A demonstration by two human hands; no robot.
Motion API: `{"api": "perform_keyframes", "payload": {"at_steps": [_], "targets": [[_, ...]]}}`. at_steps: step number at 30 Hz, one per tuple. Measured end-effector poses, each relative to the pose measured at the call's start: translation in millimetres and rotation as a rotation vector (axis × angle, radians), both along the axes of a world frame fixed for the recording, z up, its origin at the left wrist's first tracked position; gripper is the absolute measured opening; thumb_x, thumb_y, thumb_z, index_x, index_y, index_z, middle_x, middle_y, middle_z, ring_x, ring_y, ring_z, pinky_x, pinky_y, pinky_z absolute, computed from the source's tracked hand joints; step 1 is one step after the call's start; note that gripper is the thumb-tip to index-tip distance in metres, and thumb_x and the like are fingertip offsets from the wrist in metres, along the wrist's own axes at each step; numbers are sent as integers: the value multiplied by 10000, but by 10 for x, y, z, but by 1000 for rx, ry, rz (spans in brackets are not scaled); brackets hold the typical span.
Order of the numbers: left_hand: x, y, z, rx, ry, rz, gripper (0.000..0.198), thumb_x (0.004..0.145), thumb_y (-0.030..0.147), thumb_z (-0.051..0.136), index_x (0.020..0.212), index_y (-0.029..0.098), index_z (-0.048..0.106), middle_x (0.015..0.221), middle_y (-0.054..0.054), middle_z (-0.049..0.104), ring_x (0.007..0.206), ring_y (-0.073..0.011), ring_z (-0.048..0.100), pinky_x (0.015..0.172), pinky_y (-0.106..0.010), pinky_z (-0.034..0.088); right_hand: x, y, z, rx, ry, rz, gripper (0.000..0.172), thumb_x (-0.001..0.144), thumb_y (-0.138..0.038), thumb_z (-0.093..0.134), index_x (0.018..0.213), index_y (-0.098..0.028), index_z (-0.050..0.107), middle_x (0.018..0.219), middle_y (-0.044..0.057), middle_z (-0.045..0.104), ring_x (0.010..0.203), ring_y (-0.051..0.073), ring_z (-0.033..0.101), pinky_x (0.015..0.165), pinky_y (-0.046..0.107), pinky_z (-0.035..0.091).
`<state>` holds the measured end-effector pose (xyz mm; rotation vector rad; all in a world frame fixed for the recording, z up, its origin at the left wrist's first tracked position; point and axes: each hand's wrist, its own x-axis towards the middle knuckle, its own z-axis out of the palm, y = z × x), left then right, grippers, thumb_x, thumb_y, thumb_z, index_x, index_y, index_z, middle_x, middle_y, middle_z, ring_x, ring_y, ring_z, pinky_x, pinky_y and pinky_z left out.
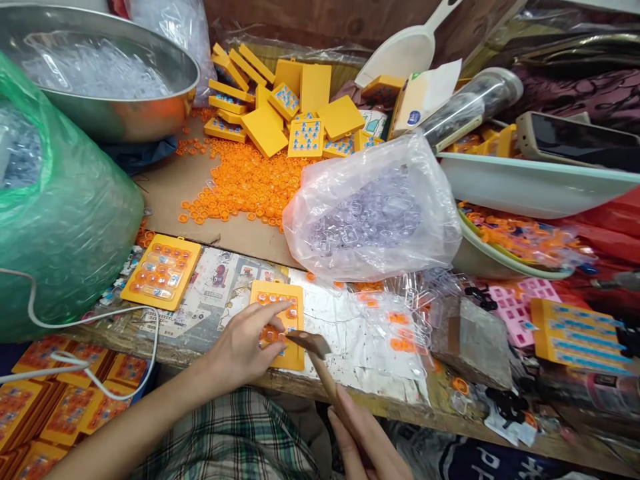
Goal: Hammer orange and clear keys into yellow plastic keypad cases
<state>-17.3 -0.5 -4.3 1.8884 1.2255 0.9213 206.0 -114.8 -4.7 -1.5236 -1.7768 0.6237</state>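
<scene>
Left hand (pixel 245 347), grip spread, pins yellow tray (pixel 277 293); right hand (pixel 365 440), grip wrapped round hammer (pixel 310 342), head at tray's 4 o'clock. Likely tapping step; next strike needs fingers clear.

Left hand (pixel 245 347) steadies a yellow tray (pixel 278 325); right hand (pixel 367 443) holds a hammer (pixel 320 363).

A flat yellow tray (pixel 277 293) holding orange rings (pixel 263 298) lies at the bench (pixel 350 347) edge, the wooden-handled hammer (pixel 314 345) touching it.
</scene>
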Motion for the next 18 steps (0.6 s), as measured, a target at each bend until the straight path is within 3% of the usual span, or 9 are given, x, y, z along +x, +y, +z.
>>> {"api": "perform_keyframes", "payload": {"at_steps": [3, 5, 8, 10, 14, 18], "targets": [[-38, 408, 54, 148, 70, 122, 230, 831, 199, 568, 1043, 191, 659, 1003, -77, 701, 953, -203, 630, 886, -375, 522, 2, 8, -89, -25, 112, -301, 424, 813, -221, 646, 1235, -253, 620, 1144, 42, 692, 980, 215, 686, 877, 301, 555], [-17, 786, 39, 221, 189, 215, 218, 854, 153, 500, 964, 186, 685, 1029, -78, 699, 975, -209, 621, 906, -375, 502, 3, 46, -142, -83, 191, -438, 455, 778, -298, 691, 1223, -223, 631, 1127, 45, 699, 977, 241, 685, 826, 311, 583], [84, 1313, -43, 209, 311, 213, 240, 818, 80, 480, 875, 169, 696, 977, -70, 699, 946, -209, 614, 895, -355, 491, -1, 113, -214, -149, 297, -528, 502, 749, -363, 713, 1220, -210, 631, 1090, 45, 711, 943, 258, 690, 731, 311, 612], [160, 1545, -95, 201, 335, 187, 226, 794, 68, 490, 816, 162, 695, 940, -74, 689, 920, -212, 609, 875, -345, 489, -3, 133, -261, -175, 329, -547, 496, 741, -371, 717, 1206, -217, 640, 1108, 48, 704, 942, 258, 688, 706, 305, 611], [235, 1712, -115, 190, 386, 156, 239, 782, 58, 466, 761, 146, 687, 890, -101, 658, 890, -229, 604, 823, -334, 489, -1, 114, -320, -202, 336, -547, 467, 746, -375, 708, 1180, -210, 658, 1187, 69, 666, 1022, 269, 657, 739, 305, 595], [210, 1698, -72, 173, 417, 107, 243, 785, 68, 457, 799, 143, 688, 881, -102, 655, 846, -221, 611, 772, -309, 491, -7, 110, -300, -205, 336, -555, 496, 740, -406, 711, 1193, -214, 652, 1094, 58, 705, 949, 256, 677, 695, 299, 596]]}}
